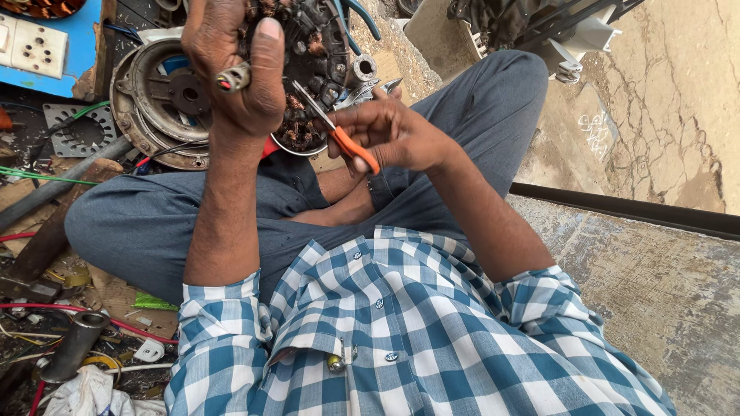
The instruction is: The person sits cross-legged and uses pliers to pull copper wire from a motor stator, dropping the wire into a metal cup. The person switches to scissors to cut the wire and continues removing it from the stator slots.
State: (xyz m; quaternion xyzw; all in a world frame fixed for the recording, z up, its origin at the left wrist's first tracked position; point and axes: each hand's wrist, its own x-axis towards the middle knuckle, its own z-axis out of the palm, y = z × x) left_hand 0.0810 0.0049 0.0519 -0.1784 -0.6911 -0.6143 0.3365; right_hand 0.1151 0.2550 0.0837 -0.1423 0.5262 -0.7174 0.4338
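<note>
My left hand (235,65) is raised and closed around a small bundle of cut wire ends (231,78) with red and grey tips, which sticks out beside my thumb. My right hand (397,135) grips a pair of scissors with orange handles (353,150); the metal blades (312,104) point up and left toward my left hand. Behind both hands sits a round motor stator with copper windings (308,46), partly hidden by my left hand. I sit cross-legged in grey trousers and a blue and white checked shirt.
A round metal motor cover (158,96) lies at upper left beside a blue board with a white socket plate (35,46). Loose wires, a metal tube (77,343) and white cloth litter the ground at lower left. Cracked concrete floor (663,92) lies to the right.
</note>
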